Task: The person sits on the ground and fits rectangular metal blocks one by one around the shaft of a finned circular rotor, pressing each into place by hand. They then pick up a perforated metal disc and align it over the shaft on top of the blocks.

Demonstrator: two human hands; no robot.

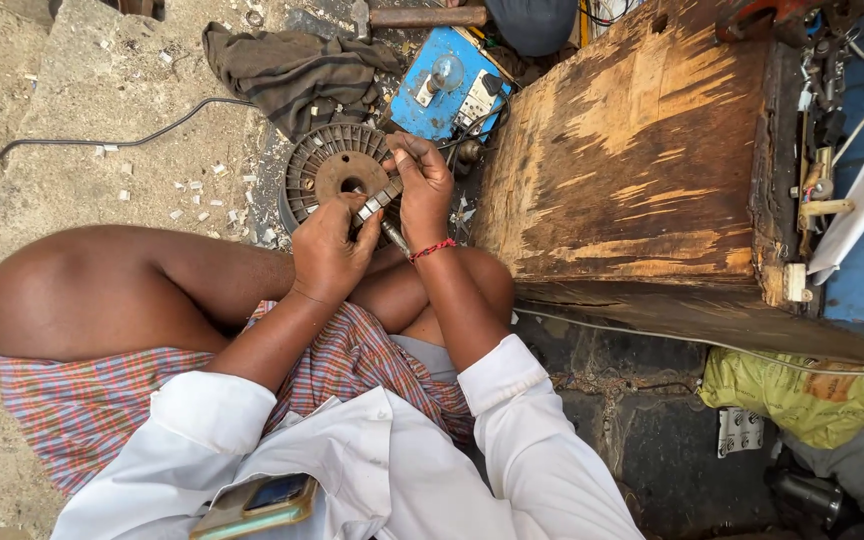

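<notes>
Seen from the head camera, the person sits on the ground with legs crossed and works on a round metal disc with slots around its rim (337, 175). It lies on the floor just past the knees. The left hand (330, 250) is closed around a small flat metal strip (380, 198) and holds it against the disc, near the rusty brown middle. The right hand (422, 185) pinches the top end of the same strip with thumb and fingers together. So both hands are clamped on the strip, and the disc sits right under and behind them, touching the strip.

The step looks like fitting or cleaning the strip at the disc. The next move likely needs a steady grip and a careful line-up with one slot.

Around them lie a grey cloth (292, 65), a blue switch box (449, 85), a black cable (102, 140) and a big worn wooden block (642, 150) to the right.
</notes>
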